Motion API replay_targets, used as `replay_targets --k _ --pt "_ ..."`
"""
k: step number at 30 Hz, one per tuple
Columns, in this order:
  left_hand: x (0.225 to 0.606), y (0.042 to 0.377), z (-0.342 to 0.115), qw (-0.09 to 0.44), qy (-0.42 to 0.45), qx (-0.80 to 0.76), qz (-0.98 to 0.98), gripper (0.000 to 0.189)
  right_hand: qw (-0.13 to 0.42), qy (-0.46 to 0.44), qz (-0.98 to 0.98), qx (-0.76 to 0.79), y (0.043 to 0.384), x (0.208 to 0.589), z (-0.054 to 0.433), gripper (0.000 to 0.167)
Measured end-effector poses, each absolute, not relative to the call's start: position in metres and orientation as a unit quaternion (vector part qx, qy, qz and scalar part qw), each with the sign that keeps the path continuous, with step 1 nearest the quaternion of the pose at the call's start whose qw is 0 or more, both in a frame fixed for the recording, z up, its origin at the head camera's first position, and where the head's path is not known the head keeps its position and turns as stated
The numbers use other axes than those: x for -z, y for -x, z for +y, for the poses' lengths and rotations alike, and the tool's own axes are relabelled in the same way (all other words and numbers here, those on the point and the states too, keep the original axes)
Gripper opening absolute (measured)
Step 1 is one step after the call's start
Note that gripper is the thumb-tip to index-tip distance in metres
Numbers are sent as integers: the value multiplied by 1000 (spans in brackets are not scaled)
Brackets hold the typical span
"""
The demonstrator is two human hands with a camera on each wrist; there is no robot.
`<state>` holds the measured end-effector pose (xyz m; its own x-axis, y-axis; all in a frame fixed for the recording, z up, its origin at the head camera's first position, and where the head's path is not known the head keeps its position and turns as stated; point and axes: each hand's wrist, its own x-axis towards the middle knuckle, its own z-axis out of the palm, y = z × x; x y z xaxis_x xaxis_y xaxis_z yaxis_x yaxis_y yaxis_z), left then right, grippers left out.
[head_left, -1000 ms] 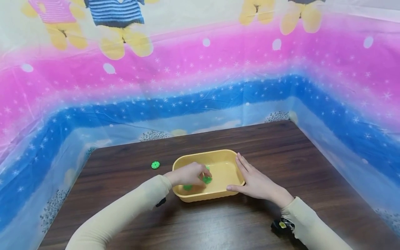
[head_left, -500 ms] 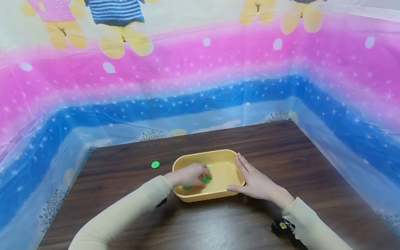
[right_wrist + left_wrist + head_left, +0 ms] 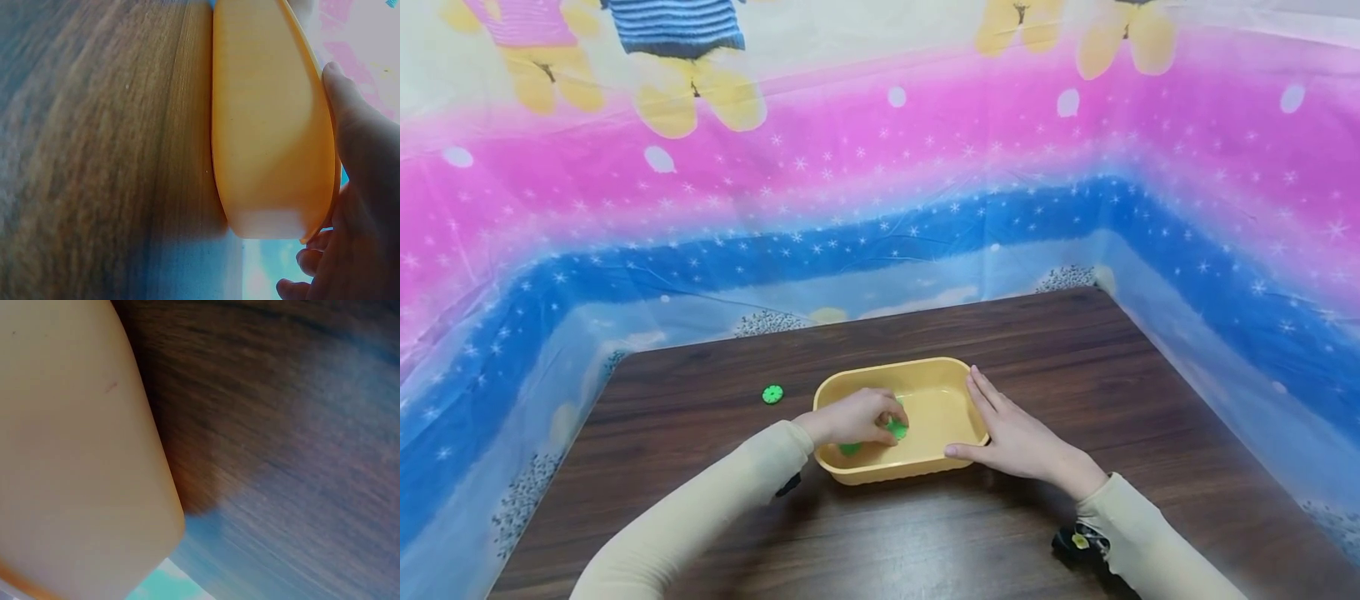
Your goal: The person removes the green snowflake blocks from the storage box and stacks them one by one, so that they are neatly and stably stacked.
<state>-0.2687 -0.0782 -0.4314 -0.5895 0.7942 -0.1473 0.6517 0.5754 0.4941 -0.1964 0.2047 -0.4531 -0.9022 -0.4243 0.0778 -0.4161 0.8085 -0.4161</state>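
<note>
A shallow yellow plastic tub (image 3: pixel 936 429) stands on the wooden table. My left hand (image 3: pixel 853 417) reaches into its left half, thumb and fingers bent round a green notched disc (image 3: pixel 897 429) that they partly cover. Another green piece (image 3: pixel 850 448) lies under this hand, mostly hidden. My right hand (image 3: pixel 1018 429) rests on the tub's right end, fingers fairly straight at the far corner and thumb along the near rim. In the right wrist view, the thumb (image 3: pixel 340 94) lies against the rim. The left wrist view has only the tub's outer wall (image 3: pixel 81 450), with no fingers showing.
A green flower-like disc (image 3: pixel 772 394) lies on the table (image 3: pixel 700 467) left of the tub. Black wrist gear (image 3: pixel 1078 540) hangs beneath the right sleeve. A patterned pink and blue cloth (image 3: pixel 850 192) surrounds the table's back and sides.
The left fingers have shifted slightly around the green disc inside the tub. The right hand and the tub have kept their places.
</note>
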Motion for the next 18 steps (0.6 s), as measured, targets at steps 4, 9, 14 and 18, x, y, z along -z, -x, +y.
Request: replay_targets --k 4,9,14,18 --pt "430 271 -78 184 -414 -192 871 28 8 219 951 219 197 454 205 113" --pt "430 272 -78 186 -408 -186 874 24 11 219 949 225 197 455 205 111" --pt "431 271 -78 178 -414 -184 873 19 15 218 949 227 196 454 205 112" --pt "428 271 -79 165 -420 -180 874 22 14 219 948 231 196 453 206 111"
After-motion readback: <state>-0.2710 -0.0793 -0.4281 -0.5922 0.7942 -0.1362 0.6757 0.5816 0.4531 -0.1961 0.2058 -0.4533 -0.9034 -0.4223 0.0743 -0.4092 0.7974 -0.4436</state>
